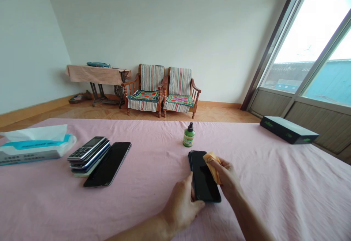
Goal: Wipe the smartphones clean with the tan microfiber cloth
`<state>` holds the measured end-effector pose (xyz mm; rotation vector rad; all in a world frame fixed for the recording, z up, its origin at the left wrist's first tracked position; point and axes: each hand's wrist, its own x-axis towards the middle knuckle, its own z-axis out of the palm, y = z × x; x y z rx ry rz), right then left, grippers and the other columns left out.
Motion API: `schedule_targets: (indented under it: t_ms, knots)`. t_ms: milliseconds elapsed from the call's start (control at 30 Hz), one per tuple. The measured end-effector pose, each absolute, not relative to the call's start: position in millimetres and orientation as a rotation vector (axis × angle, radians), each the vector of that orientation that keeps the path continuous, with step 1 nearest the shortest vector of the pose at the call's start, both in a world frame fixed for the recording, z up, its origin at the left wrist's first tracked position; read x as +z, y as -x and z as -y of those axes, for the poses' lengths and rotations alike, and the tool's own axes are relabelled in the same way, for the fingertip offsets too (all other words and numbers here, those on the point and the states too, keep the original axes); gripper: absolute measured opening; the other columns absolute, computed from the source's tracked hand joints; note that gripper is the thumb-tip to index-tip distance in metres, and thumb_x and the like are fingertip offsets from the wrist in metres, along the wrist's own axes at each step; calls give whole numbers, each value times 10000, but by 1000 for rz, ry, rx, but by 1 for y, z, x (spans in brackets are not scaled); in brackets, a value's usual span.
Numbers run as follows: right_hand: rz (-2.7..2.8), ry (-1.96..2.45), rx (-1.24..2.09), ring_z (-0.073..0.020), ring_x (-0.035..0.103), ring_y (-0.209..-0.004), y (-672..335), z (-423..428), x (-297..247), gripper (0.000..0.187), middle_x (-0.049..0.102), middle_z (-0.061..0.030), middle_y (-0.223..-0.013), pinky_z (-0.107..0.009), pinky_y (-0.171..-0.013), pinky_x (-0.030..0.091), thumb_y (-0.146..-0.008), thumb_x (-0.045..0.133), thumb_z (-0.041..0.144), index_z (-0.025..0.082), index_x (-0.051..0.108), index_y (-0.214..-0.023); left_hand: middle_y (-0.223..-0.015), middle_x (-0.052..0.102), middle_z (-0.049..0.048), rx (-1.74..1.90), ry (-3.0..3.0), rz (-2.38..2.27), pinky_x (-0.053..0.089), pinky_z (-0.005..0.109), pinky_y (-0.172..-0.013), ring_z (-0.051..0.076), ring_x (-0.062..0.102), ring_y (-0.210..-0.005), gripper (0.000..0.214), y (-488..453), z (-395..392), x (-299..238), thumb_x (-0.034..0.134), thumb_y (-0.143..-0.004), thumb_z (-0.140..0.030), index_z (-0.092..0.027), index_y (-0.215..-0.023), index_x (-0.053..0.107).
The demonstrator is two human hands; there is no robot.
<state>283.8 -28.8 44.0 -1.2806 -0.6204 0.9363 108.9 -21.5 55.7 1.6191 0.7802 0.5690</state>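
Observation:
A black smartphone lies screen up on the pink tablecloth. My left hand grips its near left edge, thumb along the side. My right hand is closed on a small orange cloth that rests against the phone's screen near its right edge. A small green bottle with a black cap stands upright just beyond the phone.
At the left sit a stack of phones, another black smartphone lying flat beside it, and a tissue pack. A black box lies at the far right edge. Two wooden chairs and a side table stand by the wall.

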Motion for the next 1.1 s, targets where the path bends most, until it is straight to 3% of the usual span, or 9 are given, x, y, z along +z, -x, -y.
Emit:
schedule_targets:
  t_ms: [200, 367, 600, 867, 967, 1100]
  knots:
    - [615, 1278, 947, -99, 488, -449, -290, 27, 44, 393, 595, 17, -537, -211, -424, 307, -586, 814, 470, 139, 666, -738, -646, 588, -40, 624, -1727, -889, 411, 226, -516, 176, 581, -597, 593, -109, 19, 56, 680, -627, -61, -169, -1196, 549]
    - [646, 1279, 961, -91, 465, -440, -287, 29, 45, 387, 578, 27, -526, -213, -424, 293, -607, 797, 480, 143, 663, -742, -853, 600, 17, 644, -1743, -899, 474, 259, -641, 162, 586, -667, 731, -108, 17, 54, 698, -637, -58, -149, -1325, 469]
    - [688, 1314, 937, -98, 456, -475, -287, 30, 46, 388, 551, 24, -551, -215, -441, 296, -658, 758, 490, 138, 653, -785, -824, 582, -1, 647, -1800, -865, 482, 275, -680, 157, 565, -659, 779, -107, 19, 54, 694, -653, -66, -163, -1377, 422]
    - [1009, 1379, 817, -97, 444, -556, -260, 44, 71, 423, 569, 1, -669, -199, -475, 296, -778, 609, 562, 149, 626, -867, -858, 629, 7, 667, -1894, -843, 474, 233, -631, 122, 568, -629, 546, -73, 12, 62, 629, -773, -150, -181, -1302, 496]
    - [1117, 1384, 913, -100, 446, -543, -236, 48, 80, 426, 561, -3, -659, -196, -459, 297, -818, 539, 586, 163, 579, -833, -857, 640, 16, 657, -1925, -891, 458, 216, -592, 112, 560, -608, 455, -46, 8, 61, 602, -799, -165, -167, -1250, 538]
    - [1187, 1391, 1099, -83, 390, -484, -206, 41, 70, 429, 440, 44, -576, -185, -428, 259, -815, 518, 608, 179, 533, -799, -809, 650, 17, 633, -1978, -965, 459, 200, -577, 121, 581, -631, 349, -6, 5, 63, 579, -792, -140, -149, -1140, 609]
